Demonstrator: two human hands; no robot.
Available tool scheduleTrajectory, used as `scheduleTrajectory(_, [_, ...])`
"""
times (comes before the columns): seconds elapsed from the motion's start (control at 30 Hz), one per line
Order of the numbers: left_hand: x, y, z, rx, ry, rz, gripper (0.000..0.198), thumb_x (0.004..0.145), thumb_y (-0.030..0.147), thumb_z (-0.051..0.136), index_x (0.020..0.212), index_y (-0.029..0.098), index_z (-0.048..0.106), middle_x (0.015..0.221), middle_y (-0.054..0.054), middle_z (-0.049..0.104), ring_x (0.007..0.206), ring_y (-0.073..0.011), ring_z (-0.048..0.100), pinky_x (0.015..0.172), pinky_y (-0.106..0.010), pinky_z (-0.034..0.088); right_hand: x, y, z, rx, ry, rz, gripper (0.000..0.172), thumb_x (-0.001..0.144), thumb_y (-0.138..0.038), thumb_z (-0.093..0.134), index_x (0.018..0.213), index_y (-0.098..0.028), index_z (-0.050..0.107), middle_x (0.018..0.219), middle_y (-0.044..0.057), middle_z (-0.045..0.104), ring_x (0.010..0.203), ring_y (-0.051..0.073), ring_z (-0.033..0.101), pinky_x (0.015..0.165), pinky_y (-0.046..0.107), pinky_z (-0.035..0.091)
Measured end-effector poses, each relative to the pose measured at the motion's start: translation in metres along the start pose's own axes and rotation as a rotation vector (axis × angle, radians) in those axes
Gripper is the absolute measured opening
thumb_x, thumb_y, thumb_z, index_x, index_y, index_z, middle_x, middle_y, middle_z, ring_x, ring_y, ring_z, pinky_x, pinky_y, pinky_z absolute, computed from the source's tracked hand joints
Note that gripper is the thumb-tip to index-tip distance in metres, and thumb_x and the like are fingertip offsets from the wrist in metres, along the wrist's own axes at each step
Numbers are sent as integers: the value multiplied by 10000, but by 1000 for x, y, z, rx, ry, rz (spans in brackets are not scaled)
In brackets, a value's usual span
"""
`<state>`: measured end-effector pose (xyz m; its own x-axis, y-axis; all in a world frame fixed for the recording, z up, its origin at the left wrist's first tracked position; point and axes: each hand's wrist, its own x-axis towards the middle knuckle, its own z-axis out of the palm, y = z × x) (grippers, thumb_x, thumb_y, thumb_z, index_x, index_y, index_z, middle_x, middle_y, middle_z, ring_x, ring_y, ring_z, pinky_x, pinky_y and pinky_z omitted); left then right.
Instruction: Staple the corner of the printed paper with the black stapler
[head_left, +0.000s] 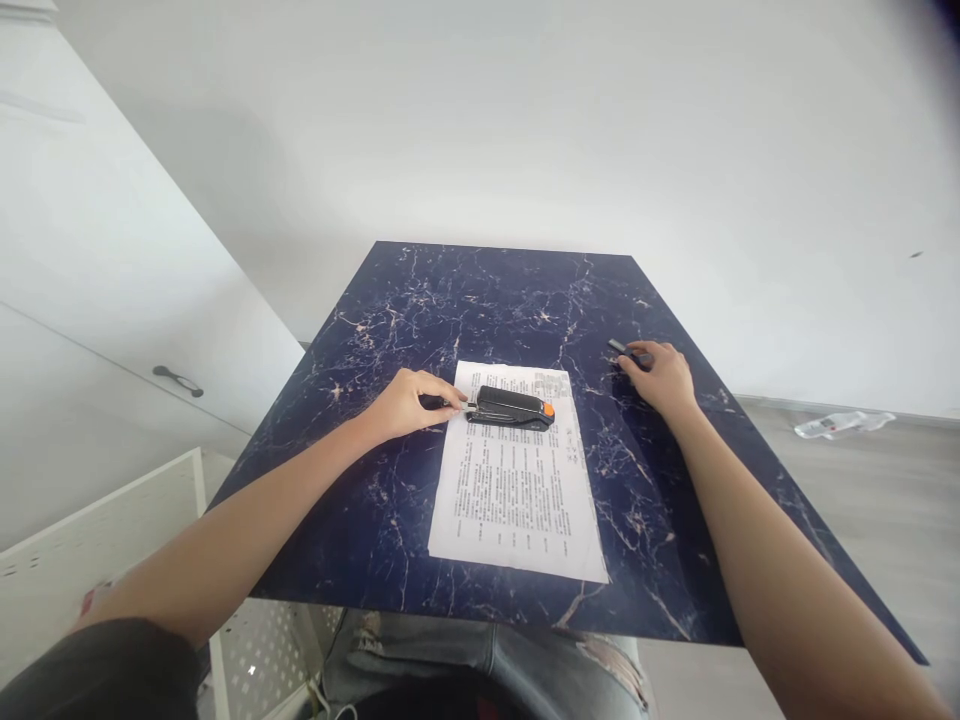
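A black stapler (517,408) with an orange tip lies across the upper part of a printed sheet of paper (517,540). At the stapler's left end, my left hand (412,402) is closed, its thumb and fingers pinching a black end piece (431,402). A short metal part shows between those fingertips and the stapler body. My right hand (664,378) rests near the right edge of the table, closed around a small dark grey bar (620,347). One end of this bar sticks out past the fingers; its exact kind cannot be made out.
The dark blue marbled table (480,290) stands against a white wall. On the left are a white cabinet with a black handle (178,381) and a perforated white bin (259,655). A clear plastic package (841,425) lies on the floor at right.
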<state>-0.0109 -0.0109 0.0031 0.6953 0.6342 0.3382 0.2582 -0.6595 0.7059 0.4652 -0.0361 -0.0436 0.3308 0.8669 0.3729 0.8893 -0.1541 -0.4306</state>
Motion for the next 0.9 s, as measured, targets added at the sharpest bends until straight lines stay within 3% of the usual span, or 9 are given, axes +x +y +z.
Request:
scheduleTrajectory(0.2, [-3,-10,-17,-8,-145,25,247,916,284,726,1139,326,821,1142,-50,802,1057,-227,744,992,-425,582,-1,-10,-6,13,24,1,353,836,-448,646,1049,-187,752,982,120,715,842,282,657,952,518,499])
scheduleTrajectory(0.33, [-1,-13,-28,-7,-209,-15,335,959,245,641,1250,336,779,1191,-49,788,1077,-222,740,993,-421,577,-12,-45,-22,150,84,-98,328,910,-464,619,1068,-209,751,1015,110,760,882,284,674,961,510,512])
scheduleTrajectory(0.4, [1,-16,-29,-18,-240,-42,341,961,234,631,1249,341,778,1215,-41,781,1095,-221,739,1013,-422,567,-24,-72,-29,280,-33,-194,346,950,-487,600,1127,-230,750,1071,103,769,943,285,688,933,482,539])
scheduleTrajectory(0.5, [3,-20,-24,-57,-227,-94,314,941,238,662,1217,316,791,1211,-46,784,1107,-229,743,1034,-423,561,-48,-115,-31,432,-373,-386,444,920,-512,673,1284,-259,709,1214,90,753,1034,288,699,925,469,566])
scheduleTrajectory(0.57, [5,-22,-19,-94,-195,-128,295,931,255,690,1206,292,790,1184,-57,792,1105,-237,746,1042,-426,558,-63,-138,-25,447,-526,-485,556,871,-495,746,1371,-270,661,1276,89,732,1081,296,697,951,480,565])
scheduleTrajectory(0.7, [10,-19,-4,-93,-183,-132,320,948,260,681,1260,273,753,1163,-78,787,1058,-230,745,1009,-415,559,-80,-162,-12,399,-634,-556,449,942,-379,655,1375,-261,639,1225,105,729,1054,294,694,901,480,567])
scheduleTrajectory(0.9, [24,-17,16,82,-180,-27,335,943,220,682,1272,254,736,1069,-95,720,978,-222,677,892,-375,545,-80,-163,-8,393,-654,-601,444,957,-357,607,1382,-231,595,1243,136,697,1088,314,667,923,490,540])
